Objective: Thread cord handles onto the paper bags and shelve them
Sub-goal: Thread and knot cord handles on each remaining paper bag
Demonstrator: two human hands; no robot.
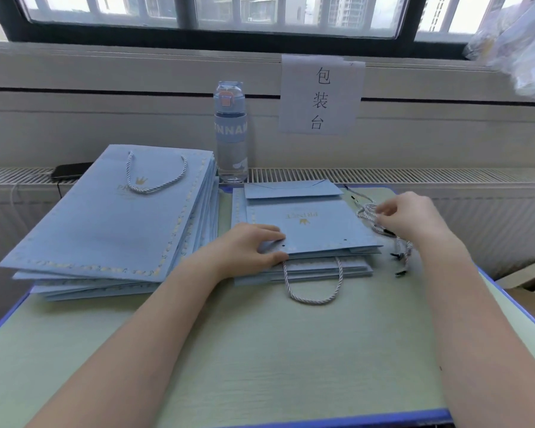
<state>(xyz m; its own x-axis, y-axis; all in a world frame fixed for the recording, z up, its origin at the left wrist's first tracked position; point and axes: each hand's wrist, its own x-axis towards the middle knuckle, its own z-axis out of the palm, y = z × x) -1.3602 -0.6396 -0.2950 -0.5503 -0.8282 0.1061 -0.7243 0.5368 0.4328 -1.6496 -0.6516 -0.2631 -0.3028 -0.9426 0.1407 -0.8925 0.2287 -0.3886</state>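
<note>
Right of the finished stack [105, 217] at frame left, the centre bag [309, 230] printed "PRINCE" is being pinched at its punched edge by the left hand [247, 248], while below the sign [320, 94] reading "包装台" tangled cords [368, 213] are being gripped by the right hand [411, 217].

Two bag stacks [105, 227] [306, 230], one cord bundle [368, 213], one bottle [230, 134]

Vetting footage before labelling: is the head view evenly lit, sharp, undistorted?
Head view: soft daylight from the window, with no glare on the table; the wide-angle lens bows the window frame; the plastic bag at top right is blurred; the right hand pinching the cords looks slightly soft.
</note>
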